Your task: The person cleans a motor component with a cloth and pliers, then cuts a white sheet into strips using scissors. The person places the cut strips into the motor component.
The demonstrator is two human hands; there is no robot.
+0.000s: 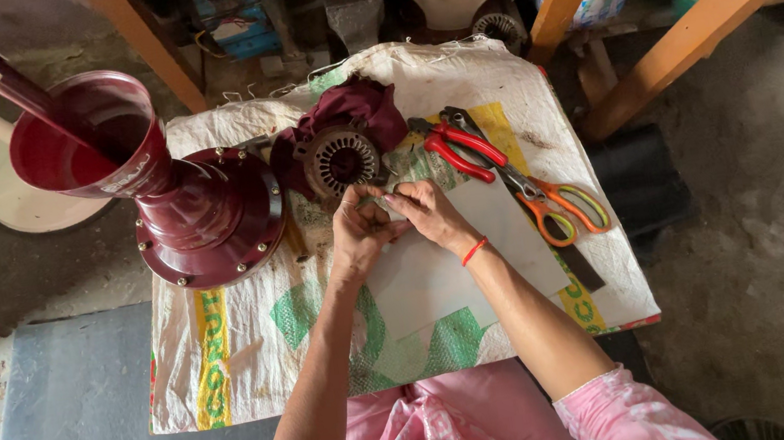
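Both hands, left hand (356,227) and right hand (421,208), were pinched shut on something tiny, too small to tell, over the white sheet (440,279), just below the motor (341,159). It could slip and get lost on the sack (228,352).

- A dark red fan base (210,219) with a wide cup top sits on the left of the woven sack (229,362).
- Red pliers (453,148) lie on the sack, near the top.
- Orange scissors (556,203) lie just beside the pliers, to the right.
- A white sheet (440,279) lies flat on the sack.
- Orange wooden legs (708,12) stand at the top right.
- A grey mat (76,423) lies on the floor at the left.
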